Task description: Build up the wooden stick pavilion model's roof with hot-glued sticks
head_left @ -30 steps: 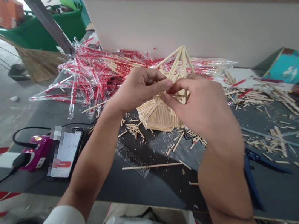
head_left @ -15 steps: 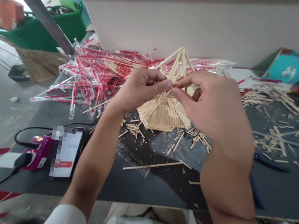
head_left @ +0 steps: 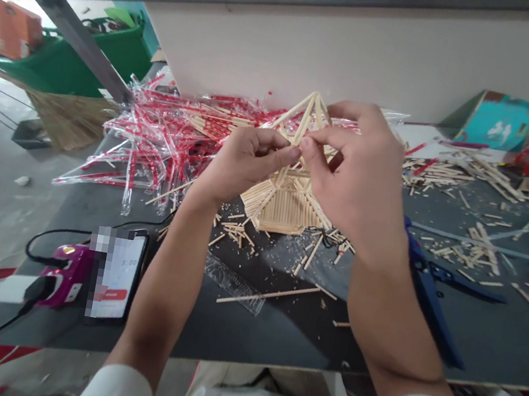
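A peaked model built from thin wooden sticks [head_left: 286,205] stands on the dark table, its ribs rising to a point near the top. My left hand [head_left: 246,168] grips the ribs from the left, with the fingertips pressed against the model. My right hand [head_left: 354,172] comes in from the right, its thumb and fingers pinching the upper ribs close to my left fingertips. The hands hide part of the model's middle. Whether either hand holds a separate small stick is hidden.
A heap of plastic-wrapped, red-marked chopsticks [head_left: 167,141] lies behind the model. Blue-handled cutters [head_left: 425,286] lie beside my right forearm, with loose sticks [head_left: 476,172] beyond. A clear ruler [head_left: 232,284] and a phone [head_left: 117,275] lie nearer the table's front edge [head_left: 216,366].
My right hand has shifted up and left along the model's ribs. The view has turned slightly, and the blue-handled cutters now show more fully beside my right forearm.
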Tool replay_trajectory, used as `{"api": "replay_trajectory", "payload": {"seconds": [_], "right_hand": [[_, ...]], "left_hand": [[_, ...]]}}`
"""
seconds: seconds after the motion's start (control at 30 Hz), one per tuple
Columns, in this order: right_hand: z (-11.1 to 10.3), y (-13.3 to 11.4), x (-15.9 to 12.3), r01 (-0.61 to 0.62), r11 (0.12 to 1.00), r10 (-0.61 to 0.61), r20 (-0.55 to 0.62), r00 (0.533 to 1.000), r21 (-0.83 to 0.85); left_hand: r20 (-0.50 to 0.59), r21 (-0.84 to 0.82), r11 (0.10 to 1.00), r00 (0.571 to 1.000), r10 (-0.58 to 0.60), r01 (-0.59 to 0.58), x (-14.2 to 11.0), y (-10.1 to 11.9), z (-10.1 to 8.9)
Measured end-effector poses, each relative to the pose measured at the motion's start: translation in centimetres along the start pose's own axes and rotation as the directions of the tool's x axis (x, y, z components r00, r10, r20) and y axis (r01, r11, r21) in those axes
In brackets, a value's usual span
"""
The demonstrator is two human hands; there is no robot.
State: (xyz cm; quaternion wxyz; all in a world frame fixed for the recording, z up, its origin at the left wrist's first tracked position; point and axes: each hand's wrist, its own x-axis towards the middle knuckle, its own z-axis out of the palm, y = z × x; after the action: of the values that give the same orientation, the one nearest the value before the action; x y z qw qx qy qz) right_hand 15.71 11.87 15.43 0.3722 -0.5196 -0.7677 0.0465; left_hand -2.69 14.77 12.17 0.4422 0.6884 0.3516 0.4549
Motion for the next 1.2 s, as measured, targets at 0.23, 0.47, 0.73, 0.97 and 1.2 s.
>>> {"api": "replay_trajectory", "payload": {"seconds": [0.23,0.47,0.73,0.97,1.2], "right_hand": [[0.6,-0.6,-0.2,-0.032,0.999,0.033,-0.021,0.999,0.033],[1.2,-0.7,0.0,-0.076,0.99,0.088,-0.099,0.991,0.117],[1.4,-0.8,0.4,-0.124,0.984,0.134,-0.076,0.988,0.128],[-0.7,-0.5,0.5,-0.132,0.969,0.147,-0.058,0.987,0.209],[-3.2,0.2,0.1,-0.067,0.967,0.054,0.059,0.997,0.245]], "left_hand": [[-0.018,0.03,0.999,0.999,-0.034,0.035,-0.1,0.1,-0.1],[-0.043,0.062,0.998,0.999,-0.024,0.027,-0.2,0.4,0.0],[-0.064,0.087,0.996,0.998,-0.022,0.028,-0.2,0.8,0.4],[-0.187,0.23,0.973,0.982,0.038,0.006,-1.3,2.5,0.0],[-0.158,0.362,0.931,0.982,0.103,-0.039,-2.4,4.1,2.5]]}}
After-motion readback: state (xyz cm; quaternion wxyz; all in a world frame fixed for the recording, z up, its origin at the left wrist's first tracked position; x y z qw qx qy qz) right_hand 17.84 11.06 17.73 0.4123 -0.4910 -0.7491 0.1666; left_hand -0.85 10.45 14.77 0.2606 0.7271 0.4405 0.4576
